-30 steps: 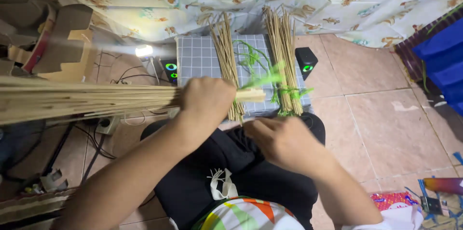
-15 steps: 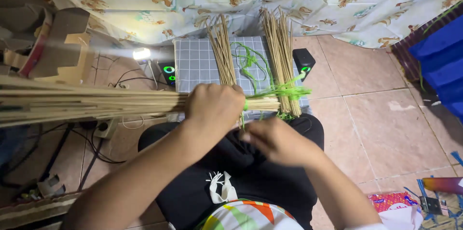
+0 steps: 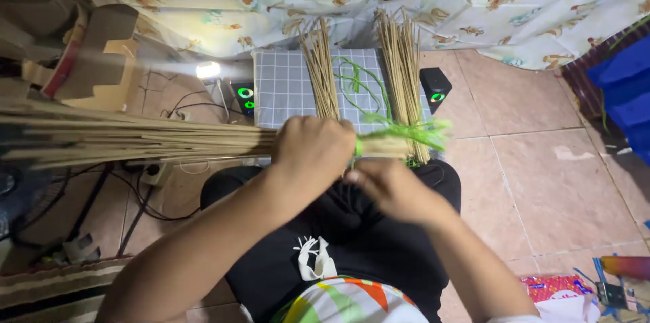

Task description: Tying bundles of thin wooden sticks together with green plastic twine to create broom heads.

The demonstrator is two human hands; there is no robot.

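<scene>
Two hands (image 3: 352,167), three stick bundles (image 3: 135,139)

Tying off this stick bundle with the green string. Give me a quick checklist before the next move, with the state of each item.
1. Left hand closed around the stick bundle near its end: ok.
2. Right hand at the green string by the bundle end: ok.
3. String wound on the bundle: ok; a knot: cannot tell, blurred.
4. Bundle sticks lying together, held level across the lap: ok.
5. Two more stick bunches on the grid mat ahead: ok.
6. Spare green string on the mat between them: ok.
</scene>
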